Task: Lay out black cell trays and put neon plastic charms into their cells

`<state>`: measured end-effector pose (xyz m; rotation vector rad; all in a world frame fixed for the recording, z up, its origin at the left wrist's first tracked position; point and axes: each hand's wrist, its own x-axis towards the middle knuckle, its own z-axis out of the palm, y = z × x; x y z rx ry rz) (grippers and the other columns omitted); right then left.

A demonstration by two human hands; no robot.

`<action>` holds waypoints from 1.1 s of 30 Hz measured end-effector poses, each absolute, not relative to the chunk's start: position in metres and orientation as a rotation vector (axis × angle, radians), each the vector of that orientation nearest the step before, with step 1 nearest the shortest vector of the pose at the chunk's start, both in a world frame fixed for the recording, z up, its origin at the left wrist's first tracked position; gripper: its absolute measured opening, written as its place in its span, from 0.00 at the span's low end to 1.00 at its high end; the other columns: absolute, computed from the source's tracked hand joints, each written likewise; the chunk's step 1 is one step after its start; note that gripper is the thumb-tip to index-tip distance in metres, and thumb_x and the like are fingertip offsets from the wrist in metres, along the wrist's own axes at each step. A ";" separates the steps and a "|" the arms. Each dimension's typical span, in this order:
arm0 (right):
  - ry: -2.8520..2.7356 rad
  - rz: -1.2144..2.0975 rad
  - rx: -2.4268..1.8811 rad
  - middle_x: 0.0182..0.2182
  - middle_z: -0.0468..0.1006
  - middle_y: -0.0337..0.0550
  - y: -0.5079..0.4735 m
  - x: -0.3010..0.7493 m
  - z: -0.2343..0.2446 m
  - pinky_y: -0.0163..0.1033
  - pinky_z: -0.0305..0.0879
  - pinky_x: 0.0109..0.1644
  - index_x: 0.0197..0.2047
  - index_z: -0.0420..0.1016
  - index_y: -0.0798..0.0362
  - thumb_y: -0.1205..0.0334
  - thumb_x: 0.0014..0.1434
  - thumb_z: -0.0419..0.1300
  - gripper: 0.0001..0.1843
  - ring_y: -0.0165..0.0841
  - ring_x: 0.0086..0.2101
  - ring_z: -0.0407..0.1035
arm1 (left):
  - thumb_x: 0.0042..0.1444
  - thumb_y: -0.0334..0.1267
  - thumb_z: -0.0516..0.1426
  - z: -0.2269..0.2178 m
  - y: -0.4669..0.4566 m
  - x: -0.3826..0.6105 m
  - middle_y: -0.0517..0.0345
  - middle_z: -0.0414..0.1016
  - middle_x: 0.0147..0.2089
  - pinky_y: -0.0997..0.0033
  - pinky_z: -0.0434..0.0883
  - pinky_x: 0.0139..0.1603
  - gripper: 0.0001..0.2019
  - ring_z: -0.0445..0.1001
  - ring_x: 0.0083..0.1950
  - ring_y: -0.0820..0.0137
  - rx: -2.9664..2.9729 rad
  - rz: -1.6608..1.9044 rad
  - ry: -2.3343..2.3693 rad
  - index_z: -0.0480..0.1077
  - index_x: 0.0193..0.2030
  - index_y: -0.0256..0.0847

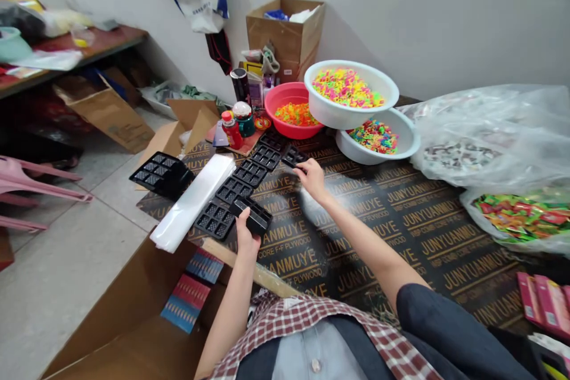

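Note:
My left hand (pixel 247 235) grips a small stack of black plastic compartment trays (pixel 255 215) above the near edge of the board. Farther out, my right hand (pixel 310 177) pinches the edge of a single black tray (pixel 294 156), which is at the far end of the laid-out trays. Several more black trays (pixel 231 190) lie in a row from near my left hand toward the red basin. Beside that row is a long bundle of clear plastic sleeves (pixel 196 202). A taller stack of black trays (pixel 162 175) sits left of the bundle.
A red basin (pixel 285 124) and two white basins (pixel 320 107) of small colourful pieces stand at the back. Clear bags (pixel 512 124) of packets lie at right. An open cardboard box (pixel 107 314) with printed packs is at lower left. Bottles (pixel 231 130) stand near the red basin.

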<state>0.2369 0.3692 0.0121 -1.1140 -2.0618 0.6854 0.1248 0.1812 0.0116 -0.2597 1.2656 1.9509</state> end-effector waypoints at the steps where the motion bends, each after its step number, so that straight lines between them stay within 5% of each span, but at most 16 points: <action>1: -2.079 0.581 -1.216 0.29 0.67 0.44 0.394 0.237 0.005 0.39 0.59 0.40 0.31 0.79 0.56 0.61 0.60 0.61 0.10 0.34 0.34 0.60 | 0.44 0.44 0.63 0.012 0.185 0.126 0.59 0.76 0.32 0.69 0.73 0.33 0.14 0.74 0.30 0.69 -0.309 1.903 1.256 0.73 0.38 0.42; 5: -2.128 0.498 -1.281 0.27 0.63 0.43 0.457 0.223 -0.009 0.39 0.55 0.40 0.26 0.77 0.60 0.62 0.63 0.58 0.16 0.31 0.33 0.56 | 0.45 0.40 0.62 0.018 0.192 0.131 0.58 0.75 0.27 0.70 0.72 0.28 0.10 0.72 0.24 0.70 -0.407 1.773 1.205 0.72 0.35 0.40; 10: -2.100 0.543 -1.155 0.34 0.68 0.46 0.415 0.209 -0.001 0.41 0.58 0.44 0.40 0.79 0.57 0.58 0.59 0.64 0.10 0.35 0.38 0.60 | 0.42 0.39 0.62 0.015 0.196 0.124 0.59 0.74 0.27 0.68 0.72 0.29 0.11 0.72 0.24 0.70 -0.390 1.790 1.205 0.71 0.34 0.40; 18: -2.057 1.451 -0.677 0.26 0.69 0.38 0.288 0.237 0.010 0.35 0.61 0.34 0.27 0.79 0.53 0.52 0.61 0.60 0.16 0.28 0.29 0.64 | 0.30 0.34 0.69 0.005 0.215 0.135 0.65 0.74 0.31 0.74 0.68 0.36 0.22 0.72 0.31 0.75 -0.114 1.912 1.143 0.70 0.36 0.41; 26: -2.164 0.660 -1.239 0.32 0.69 0.47 0.377 0.234 -0.019 0.41 0.63 0.41 0.29 0.80 0.54 0.64 0.57 0.63 0.07 0.37 0.37 0.64 | 0.33 0.39 0.68 0.004 0.205 0.123 0.66 0.72 0.28 0.72 0.68 0.31 0.20 0.70 0.26 0.75 -0.234 1.903 1.238 0.70 0.35 0.41; 31: -2.152 0.763 -1.014 0.35 0.70 0.46 0.331 0.214 -0.004 0.41 0.63 0.44 0.40 0.80 0.54 0.58 0.55 0.67 0.11 0.36 0.37 0.65 | 0.31 0.37 0.68 0.006 0.205 0.125 0.66 0.72 0.29 0.72 0.67 0.33 0.20 0.70 0.27 0.74 -0.218 1.921 1.242 0.70 0.35 0.41; 33: -2.162 0.983 -0.824 0.30 0.69 0.42 0.299 0.216 0.005 0.38 0.62 0.40 0.35 0.81 0.53 0.55 0.57 0.65 0.10 0.32 0.33 0.65 | 0.31 0.37 0.69 0.003 0.206 0.127 0.66 0.72 0.29 0.72 0.67 0.36 0.19 0.70 0.29 0.74 -0.158 1.934 1.222 0.70 0.34 0.41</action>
